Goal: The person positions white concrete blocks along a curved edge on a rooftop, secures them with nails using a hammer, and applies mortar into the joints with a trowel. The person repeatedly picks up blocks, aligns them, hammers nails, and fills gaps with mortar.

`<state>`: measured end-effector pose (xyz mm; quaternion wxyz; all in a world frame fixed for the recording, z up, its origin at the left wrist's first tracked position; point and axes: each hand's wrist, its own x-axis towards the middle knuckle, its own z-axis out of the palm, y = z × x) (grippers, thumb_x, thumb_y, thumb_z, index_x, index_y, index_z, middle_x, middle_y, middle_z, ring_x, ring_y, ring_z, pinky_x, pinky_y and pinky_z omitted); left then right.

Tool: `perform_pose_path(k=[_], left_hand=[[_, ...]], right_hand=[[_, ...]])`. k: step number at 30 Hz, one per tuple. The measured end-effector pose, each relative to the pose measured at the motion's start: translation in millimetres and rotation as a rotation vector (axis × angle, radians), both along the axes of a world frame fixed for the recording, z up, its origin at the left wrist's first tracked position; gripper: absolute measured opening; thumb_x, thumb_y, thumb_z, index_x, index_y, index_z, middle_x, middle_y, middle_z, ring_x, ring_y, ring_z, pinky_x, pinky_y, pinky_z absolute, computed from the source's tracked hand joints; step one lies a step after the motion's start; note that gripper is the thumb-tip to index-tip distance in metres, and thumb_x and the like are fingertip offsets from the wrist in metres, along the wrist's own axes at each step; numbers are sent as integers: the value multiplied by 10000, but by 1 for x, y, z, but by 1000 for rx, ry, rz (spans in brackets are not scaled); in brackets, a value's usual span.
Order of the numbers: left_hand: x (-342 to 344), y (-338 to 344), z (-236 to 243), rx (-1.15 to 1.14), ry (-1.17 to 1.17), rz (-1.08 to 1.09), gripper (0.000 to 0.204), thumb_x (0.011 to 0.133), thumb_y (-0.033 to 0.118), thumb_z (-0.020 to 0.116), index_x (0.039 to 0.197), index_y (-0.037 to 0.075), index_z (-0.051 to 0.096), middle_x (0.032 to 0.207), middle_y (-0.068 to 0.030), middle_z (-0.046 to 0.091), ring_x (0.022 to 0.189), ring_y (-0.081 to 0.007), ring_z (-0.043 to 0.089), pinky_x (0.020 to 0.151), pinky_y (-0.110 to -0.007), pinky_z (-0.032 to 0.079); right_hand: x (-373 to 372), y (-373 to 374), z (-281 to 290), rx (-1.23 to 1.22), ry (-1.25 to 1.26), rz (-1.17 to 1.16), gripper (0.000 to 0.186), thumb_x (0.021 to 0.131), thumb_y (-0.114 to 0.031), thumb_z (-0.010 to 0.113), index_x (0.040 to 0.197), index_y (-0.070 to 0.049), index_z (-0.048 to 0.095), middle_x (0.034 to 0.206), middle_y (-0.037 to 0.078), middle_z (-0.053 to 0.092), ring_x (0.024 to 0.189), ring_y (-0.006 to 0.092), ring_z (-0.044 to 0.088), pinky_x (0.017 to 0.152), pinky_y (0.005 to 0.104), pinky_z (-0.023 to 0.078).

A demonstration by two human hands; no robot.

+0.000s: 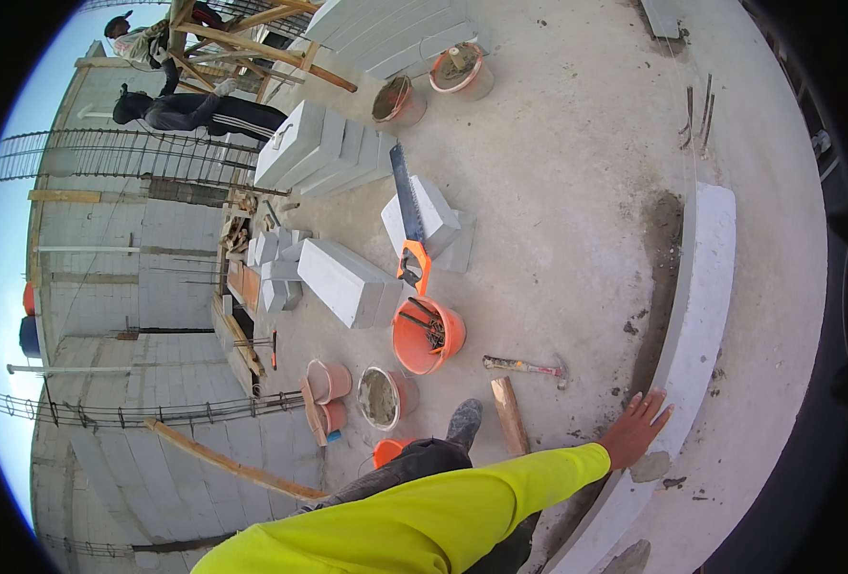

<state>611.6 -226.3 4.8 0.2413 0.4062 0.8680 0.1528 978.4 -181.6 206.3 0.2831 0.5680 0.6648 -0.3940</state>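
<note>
— What's around us on the slab?

— Concrete deck, dusty and pale. Ctr: an orange bucket [427, 335] w/ dark metal bits inside, a handsaw [408, 218] w/ an orange grip lying across a cut block [426, 218], and a long grey block [345, 280] on its side just beside the bucket. A hammer [524, 366] lies flat on the deck betw. the bucket and the wall course; a short wooden stake [510, 414] sits near our boot [464, 421]. Two pink tubs [329, 381] and a mortar-crusted pail [382, 397] stand near our feet. Top: stacked blocks [320, 148], two more mortar buckets [397, 99], and two other workers [189, 110] by timber props — well apart from us.

— And the hand?

— Our right hand [639, 428] reaches out and to the rt, arm almost straight in a bright yellow sleeve [462, 507]. Palm down, fingers spread wide and laid flat on the top face of the white block [696, 316] — not gripping, just pressing on it. Left hand: not in shot.

— Where's that block?

— Far rt of the deck, last in a long curved-looking course along the slab edge. Smooth chalky faces, square edges; a dark damp mortar streak [661, 277] runs along its inner foot. Nothing lies betw. hand and block.
</note>
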Motion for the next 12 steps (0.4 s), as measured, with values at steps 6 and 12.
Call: perform_pose_path(k=[6,12], left_hand=[[63,-203,90,-288,-329,252,807,785,220,742,1463,-2,365,1481,-266,338,1421,-449,314,1118,-546,348],[34,-409,198,-554,-314,426,729,839,358,701,1422,13,430,1460,-224,417,1376,-430,395,1080,-570,387]], right_hand=[[17,-39,-29,-201,-36,-230,544,922,-379,713,1349,-137,479,1212,145,585,1108,274,533,1043,489,441],[-145,-114,-9,-17,393,443,451,879,-354,738,1148,-22,595,1005,247,676,977,372,662,868,455,522]])
